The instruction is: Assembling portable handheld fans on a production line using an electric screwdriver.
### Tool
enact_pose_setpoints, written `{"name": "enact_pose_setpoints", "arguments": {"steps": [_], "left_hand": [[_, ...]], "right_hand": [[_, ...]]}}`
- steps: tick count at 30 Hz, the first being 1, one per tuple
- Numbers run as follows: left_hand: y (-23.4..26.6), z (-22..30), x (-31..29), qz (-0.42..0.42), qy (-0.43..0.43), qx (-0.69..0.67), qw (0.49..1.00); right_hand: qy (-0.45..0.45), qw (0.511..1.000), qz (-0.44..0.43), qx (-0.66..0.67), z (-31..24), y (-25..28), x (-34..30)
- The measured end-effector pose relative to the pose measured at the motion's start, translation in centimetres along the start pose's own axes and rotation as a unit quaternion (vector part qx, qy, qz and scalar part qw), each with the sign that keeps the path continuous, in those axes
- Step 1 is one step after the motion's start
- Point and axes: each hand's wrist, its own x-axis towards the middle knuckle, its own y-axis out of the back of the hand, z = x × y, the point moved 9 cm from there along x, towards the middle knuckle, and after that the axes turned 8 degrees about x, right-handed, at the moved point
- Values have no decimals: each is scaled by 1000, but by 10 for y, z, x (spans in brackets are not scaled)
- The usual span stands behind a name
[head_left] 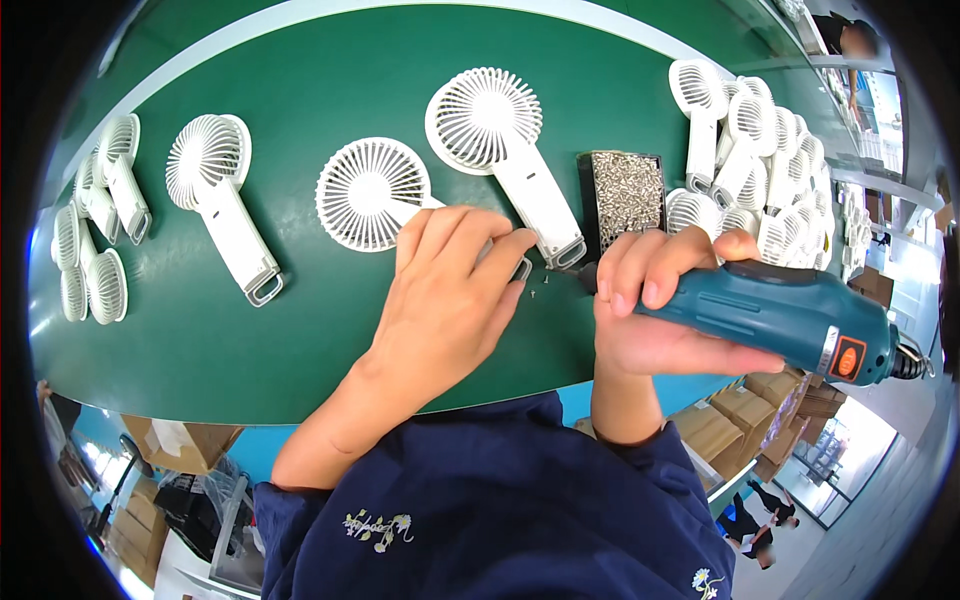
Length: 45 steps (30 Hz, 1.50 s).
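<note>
Left hand: the left hand (437, 282) has its fingers bent and closed around the handle of a white fan (373, 190), largely covering it.
Held fan: round cage of thin radial ribs, smooth hub, lying on the green, smooth desk (330, 335); a loop pokes out past the fingers.
Right hand: the right hand (655, 300) is wrapped around a screwdriver (765, 312), thumb along its upper side.
Screwdriver: rounded teal body, dark nose pointing left, coiled cord end.
Second fan (525, 180): slim, straight handle, its end near the dark nose.
Screw tray (589, 205): black, rectangular, filled with tiny metallic screws (628, 188).
Right side: ribbed white fans (752, 120), overlapping.
</note>
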Motion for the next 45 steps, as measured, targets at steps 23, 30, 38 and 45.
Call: {"name": "enact_pose_setpoints", "arguments": {"steps": [23, 30, 38, 45], "left_hand": [[10, 15, -7, 14, -107, -140, 984], [10, 14, -6, 23, -106, -130, 986], [8, 17, -8, 1, -127, -125, 984], [16, 6, -12, 11, -88, -56, 994]], "right_hand": [[-75, 992, 16, 98, -19, -21, -7], [-55, 996, 12, 72, -24, -26, -2], [-114, 988, -34, 100, -11, -30, -8], [-71, 995, -70, -30, -7, -55, -14]]}}
